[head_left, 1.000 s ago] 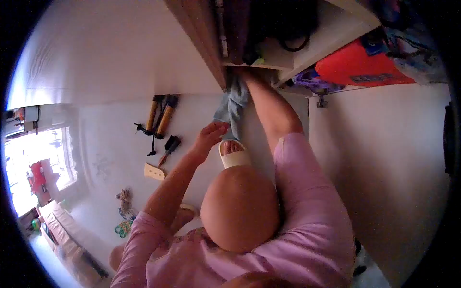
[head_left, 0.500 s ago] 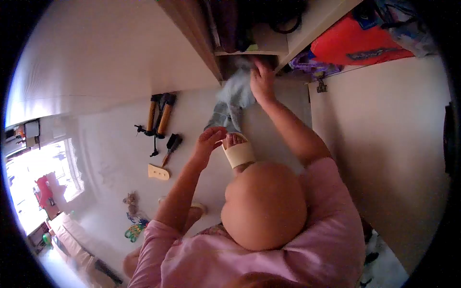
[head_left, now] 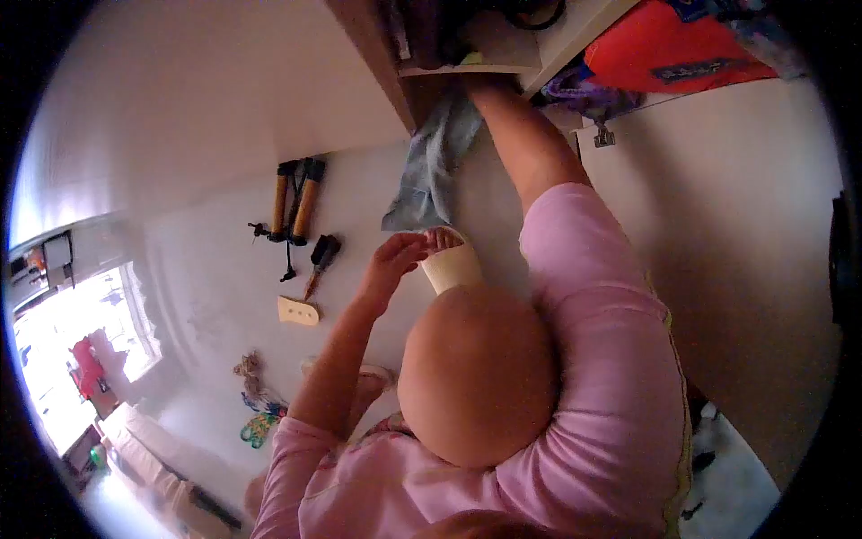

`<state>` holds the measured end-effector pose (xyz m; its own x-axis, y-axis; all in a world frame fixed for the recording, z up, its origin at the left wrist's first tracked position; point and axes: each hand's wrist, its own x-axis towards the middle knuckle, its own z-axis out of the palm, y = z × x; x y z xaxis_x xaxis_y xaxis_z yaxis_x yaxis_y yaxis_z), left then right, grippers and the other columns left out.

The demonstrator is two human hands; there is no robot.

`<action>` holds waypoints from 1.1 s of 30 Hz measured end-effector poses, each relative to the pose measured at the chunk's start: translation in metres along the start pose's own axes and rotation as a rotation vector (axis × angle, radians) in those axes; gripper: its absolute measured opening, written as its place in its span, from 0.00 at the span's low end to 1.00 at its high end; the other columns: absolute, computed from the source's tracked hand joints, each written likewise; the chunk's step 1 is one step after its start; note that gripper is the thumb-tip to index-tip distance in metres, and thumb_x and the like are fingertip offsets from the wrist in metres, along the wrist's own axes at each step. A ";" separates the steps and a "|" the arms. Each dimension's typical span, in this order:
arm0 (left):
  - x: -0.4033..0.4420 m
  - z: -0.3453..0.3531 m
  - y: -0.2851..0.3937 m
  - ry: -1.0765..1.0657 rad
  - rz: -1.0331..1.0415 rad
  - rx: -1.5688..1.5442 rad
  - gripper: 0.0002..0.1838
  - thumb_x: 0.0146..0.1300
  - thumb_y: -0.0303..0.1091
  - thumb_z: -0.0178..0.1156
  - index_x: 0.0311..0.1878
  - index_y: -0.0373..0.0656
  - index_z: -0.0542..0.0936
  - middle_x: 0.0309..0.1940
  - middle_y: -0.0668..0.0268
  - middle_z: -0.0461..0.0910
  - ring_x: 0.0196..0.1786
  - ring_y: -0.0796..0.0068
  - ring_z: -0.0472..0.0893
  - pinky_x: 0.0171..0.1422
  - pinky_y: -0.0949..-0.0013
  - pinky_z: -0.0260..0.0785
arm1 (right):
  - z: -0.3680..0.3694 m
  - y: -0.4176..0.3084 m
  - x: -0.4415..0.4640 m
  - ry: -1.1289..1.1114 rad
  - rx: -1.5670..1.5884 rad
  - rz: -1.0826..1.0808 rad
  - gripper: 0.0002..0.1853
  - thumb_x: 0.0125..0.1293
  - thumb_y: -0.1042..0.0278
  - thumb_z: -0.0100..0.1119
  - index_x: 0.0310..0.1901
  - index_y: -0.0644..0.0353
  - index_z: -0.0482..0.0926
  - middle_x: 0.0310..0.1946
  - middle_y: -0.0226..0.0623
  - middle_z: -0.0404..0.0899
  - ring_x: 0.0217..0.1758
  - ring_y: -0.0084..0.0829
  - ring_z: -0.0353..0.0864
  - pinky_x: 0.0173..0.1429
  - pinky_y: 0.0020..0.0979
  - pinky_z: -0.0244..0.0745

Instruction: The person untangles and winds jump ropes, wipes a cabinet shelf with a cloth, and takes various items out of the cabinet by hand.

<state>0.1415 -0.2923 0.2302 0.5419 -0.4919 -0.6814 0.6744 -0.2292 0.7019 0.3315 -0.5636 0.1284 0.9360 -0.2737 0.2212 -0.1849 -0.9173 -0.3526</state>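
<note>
My right arm (head_left: 530, 144) reaches into the low compartment (head_left: 431, 94) of the cabinet; its hand and fingers are hidden under the shelf board. A grey-blue cloth (head_left: 429, 175) hangs out of that opening and trails over the floor towards my foot. Whether my right hand touches it cannot be seen. My left hand (head_left: 395, 260) hovers beside my slippered foot (head_left: 449, 260), fingers loosely bent and holding nothing visible. The cloth's lower edge lies just beyond the toes.
On the floor to the left lie a hand pump (head_left: 296, 202), a dark brush (head_left: 321, 260), a pale flat piece with holes (head_left: 298, 311) and a bundle of cords (head_left: 260, 404). A red bag (head_left: 673, 54) sits on the right, above a metal clip (head_left: 603, 135).
My right hand has gone deeper into the compartment, out of sight. The cloth, bunched and blurred before, now hangs longer and smoother from the opening. My left hand has barely moved.
</note>
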 end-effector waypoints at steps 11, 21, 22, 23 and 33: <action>-0.039 -0.028 -0.012 0.050 0.085 0.030 0.14 0.61 0.37 0.49 0.47 0.42 0.71 0.44 0.66 0.74 0.46 0.75 0.73 0.50 0.72 0.62 | -0.051 0.013 -0.151 -0.296 -0.242 -0.238 0.10 0.51 0.73 0.49 0.35 0.65 0.77 0.36 0.52 0.75 0.39 0.49 0.74 0.43 0.42 0.68; -0.011 -0.028 -0.005 0.010 0.026 -0.039 0.14 0.62 0.37 0.48 0.48 0.42 0.71 0.44 0.66 0.74 0.46 0.75 0.73 0.52 0.72 0.62 | -0.059 -0.033 -0.049 0.261 0.278 -0.031 0.15 0.56 0.66 0.47 0.44 0.63 0.73 0.39 0.52 0.73 0.43 0.49 0.71 0.46 0.42 0.66; -0.007 -0.027 -0.002 0.012 0.033 -0.044 0.14 0.62 0.37 0.48 0.48 0.42 0.71 0.43 0.66 0.74 0.46 0.75 0.73 0.52 0.72 0.62 | -0.037 -0.034 -0.027 0.284 0.206 -0.163 0.16 0.57 0.64 0.47 0.45 0.63 0.72 0.41 0.52 0.73 0.44 0.49 0.71 0.48 0.43 0.66; -0.005 -0.027 0.002 0.032 0.041 -0.036 0.14 0.62 0.37 0.48 0.48 0.41 0.71 0.43 0.66 0.74 0.46 0.75 0.73 0.52 0.72 0.62 | -0.018 -0.033 -0.014 0.277 0.137 -0.228 0.16 0.57 0.64 0.47 0.45 0.63 0.72 0.41 0.51 0.72 0.45 0.49 0.71 0.48 0.42 0.66; -0.002 -0.014 0.000 -0.033 -0.022 -0.024 0.13 0.62 0.38 0.49 0.46 0.42 0.71 0.42 0.67 0.74 0.45 0.76 0.73 0.50 0.73 0.62 | 0.009 -0.010 -0.052 0.061 0.347 -0.215 0.17 0.55 0.71 0.47 0.48 0.61 0.70 0.47 0.49 0.69 0.49 0.49 0.67 0.52 0.38 0.65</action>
<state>0.1478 -0.2792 0.2288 0.5104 -0.5145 -0.6891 0.6982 -0.2199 0.6813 0.2875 -0.5376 0.1126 0.9208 -0.1132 0.3732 0.1342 -0.8065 -0.5757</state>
